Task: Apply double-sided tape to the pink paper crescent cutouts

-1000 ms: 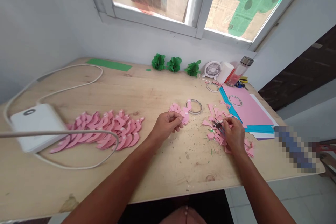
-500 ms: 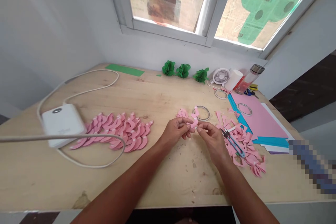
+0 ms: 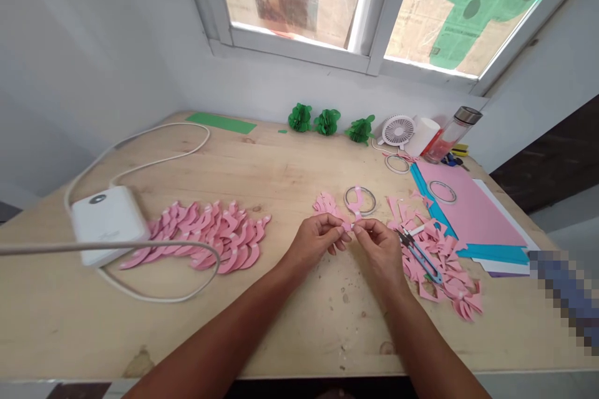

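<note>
Between my two hands is a curved pink paper piece (image 3: 358, 201) with pale patches that look like tape. My left hand (image 3: 322, 234) pinches its lower left part. The thumb and fingers of my right hand (image 3: 374, 238) close on its right side, fingertips almost touching the left ones. Just behind, a tape ring (image 3: 369, 211) lies flat on the table. A small heap of pink paper pieces (image 3: 325, 202) sits beyond my left fingers. To the right, a light blue box cutter (image 3: 425, 262) rests on pink paper scraps (image 3: 452, 274).
Many pink paper curves (image 3: 219, 234) lie in rows at left, beside a white power bank (image 3: 110, 221) with a looping cable. Green paper flowers (image 3: 299, 117), a small fan (image 3: 397, 131) and a bottle (image 3: 453, 131) stand at the back. Coloured sheets (image 3: 477, 206) lie right.
The pink piece has turned in my fingers, its curved end now pointing away over the tape ring. My right fingertips have come in closer against the left. The view has shifted slightly.
</note>
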A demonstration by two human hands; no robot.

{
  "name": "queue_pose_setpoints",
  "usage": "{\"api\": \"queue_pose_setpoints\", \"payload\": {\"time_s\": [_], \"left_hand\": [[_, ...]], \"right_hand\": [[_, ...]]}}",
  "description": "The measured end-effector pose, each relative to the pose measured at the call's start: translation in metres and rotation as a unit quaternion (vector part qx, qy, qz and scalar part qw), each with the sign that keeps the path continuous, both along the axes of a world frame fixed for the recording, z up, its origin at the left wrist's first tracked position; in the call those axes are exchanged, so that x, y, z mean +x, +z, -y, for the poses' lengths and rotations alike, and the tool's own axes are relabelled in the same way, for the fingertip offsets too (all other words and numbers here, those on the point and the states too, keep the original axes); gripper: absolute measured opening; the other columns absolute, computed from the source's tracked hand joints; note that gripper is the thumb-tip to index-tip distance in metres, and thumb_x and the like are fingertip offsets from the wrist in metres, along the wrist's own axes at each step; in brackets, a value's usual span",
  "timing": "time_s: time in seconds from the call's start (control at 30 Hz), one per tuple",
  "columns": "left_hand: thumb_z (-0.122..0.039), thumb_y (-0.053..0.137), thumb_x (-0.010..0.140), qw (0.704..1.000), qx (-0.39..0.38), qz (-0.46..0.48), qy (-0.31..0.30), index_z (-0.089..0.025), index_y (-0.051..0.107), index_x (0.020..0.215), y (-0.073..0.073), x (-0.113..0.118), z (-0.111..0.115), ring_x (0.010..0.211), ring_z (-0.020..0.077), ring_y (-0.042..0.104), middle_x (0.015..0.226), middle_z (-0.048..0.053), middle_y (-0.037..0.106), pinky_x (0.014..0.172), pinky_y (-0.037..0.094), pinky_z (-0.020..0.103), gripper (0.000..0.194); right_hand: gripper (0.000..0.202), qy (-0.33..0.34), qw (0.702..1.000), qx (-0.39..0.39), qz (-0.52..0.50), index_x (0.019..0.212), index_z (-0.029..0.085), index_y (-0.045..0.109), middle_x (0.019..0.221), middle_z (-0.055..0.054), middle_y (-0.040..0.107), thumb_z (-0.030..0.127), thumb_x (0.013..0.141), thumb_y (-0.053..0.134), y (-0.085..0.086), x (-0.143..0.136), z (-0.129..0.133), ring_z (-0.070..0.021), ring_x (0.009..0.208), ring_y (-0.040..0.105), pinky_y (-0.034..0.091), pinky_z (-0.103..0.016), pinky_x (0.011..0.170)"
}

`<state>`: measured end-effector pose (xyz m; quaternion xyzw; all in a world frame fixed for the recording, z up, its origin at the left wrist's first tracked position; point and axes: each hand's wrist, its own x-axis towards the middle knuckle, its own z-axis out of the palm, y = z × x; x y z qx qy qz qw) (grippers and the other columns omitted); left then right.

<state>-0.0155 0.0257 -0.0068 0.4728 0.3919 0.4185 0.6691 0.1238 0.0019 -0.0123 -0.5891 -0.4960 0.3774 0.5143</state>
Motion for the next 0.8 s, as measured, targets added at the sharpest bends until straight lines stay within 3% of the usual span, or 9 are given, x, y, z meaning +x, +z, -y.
{"api": "queue_pose_setpoints", "payload": {"time_s": [0.23, 0.43, 0.8], "left_hand": [[-0.026, 0.061, 0.068, 0.999, 0.005, -0.032, -0.003, -0.012, 0.061, 0.071, -0.0008, 0.0005, 0.0004, 0.054, 0.0117, 0.056, 0.067, 0.005, 0.065, 0.048, 0.041, 0.022, 0.014], [-0.028, 0.064, 0.067, 1.0, 0.011, -0.017, 0.015, -0.013, 0.065, 0.068, -0.0021, 0.0029, 0.0003, 0.054, 0.0119, 0.055, 0.062, 0.004, 0.064, 0.05, 0.043, 0.023, 0.015], [-0.026, 0.063, 0.07, 1.0, 0.002, 0.011, -0.003, -0.013, 0.07, 0.071, 0.0002, 0.0027, 0.0055, 0.057, 0.0112, 0.053, 0.06, 0.003, 0.062, 0.055, 0.043, 0.023, 0.015]], "right_hand": [[0.018, -0.002, 1.0, 0.01, 0.015, 0.075, 0.017, 0.061, 0.071, -0.002, 0.061, 0.034, 0.071, 0.059, -0.001, 0.0019, -0.0002, -0.0139, 0.065, 0.053, 0.041, -0.026, 0.061], [0.014, 0.027, 1.0, 0.006, 0.002, 0.075, 0.017, 0.061, 0.072, -0.002, 0.062, 0.031, 0.074, 0.057, 0.0029, -0.0031, 0.0039, -0.0148, 0.067, 0.056, 0.042, -0.026, 0.062], [0.01, 0.008, 0.999, 0.025, 0.038, 0.072, 0.018, 0.062, 0.074, -0.003, 0.063, 0.026, 0.072, 0.057, 0.0061, -0.0029, 0.0052, -0.0166, 0.072, 0.056, 0.042, -0.029, 0.068]]}}
